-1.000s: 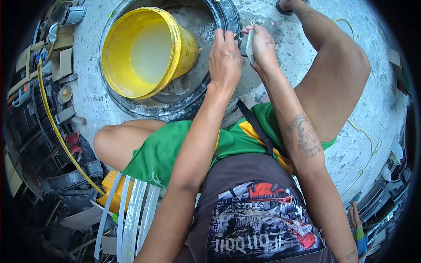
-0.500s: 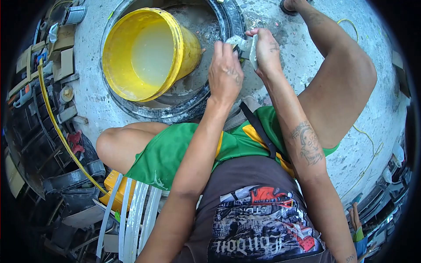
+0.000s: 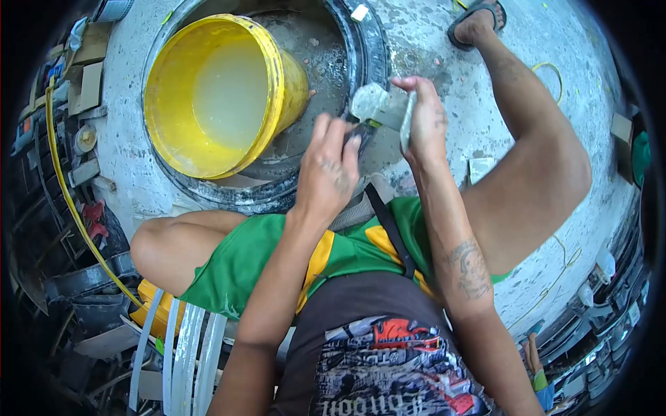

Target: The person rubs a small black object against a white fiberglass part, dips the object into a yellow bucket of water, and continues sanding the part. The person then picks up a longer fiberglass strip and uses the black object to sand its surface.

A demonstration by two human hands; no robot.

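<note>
My left hand (image 3: 326, 166) is closed round the dark handle of a putty knife (image 3: 392, 113), low in front of my shorts. A lump of pale grey putty (image 3: 368, 101) clings to the tool's blade. My right hand (image 3: 427, 125) grips a thin, pale flat piece (image 3: 407, 128), seen nearly edge-on along the palm. The blade reaches across to this piece and appears to touch it. Most of the right fingers are hidden behind the hand. Left of both hands, a tilted yellow bucket (image 3: 295, 87) holds cloudy water.
The bucket sits inside a black tyre (image 3: 371, 52), with a small white piece (image 3: 359, 12) on its rim. My legs spread either side on the speckled concrete floor (image 3: 430, 41). A yellow hose (image 3: 66, 177) and clutter lie left. Another person's limb (image 3: 534, 357) shows at lower right.
Both hands now sit lower in view, the left one further left. The putty knife has turned, showing more of the blade and the putty lump. My head view has shifted slightly.
</note>
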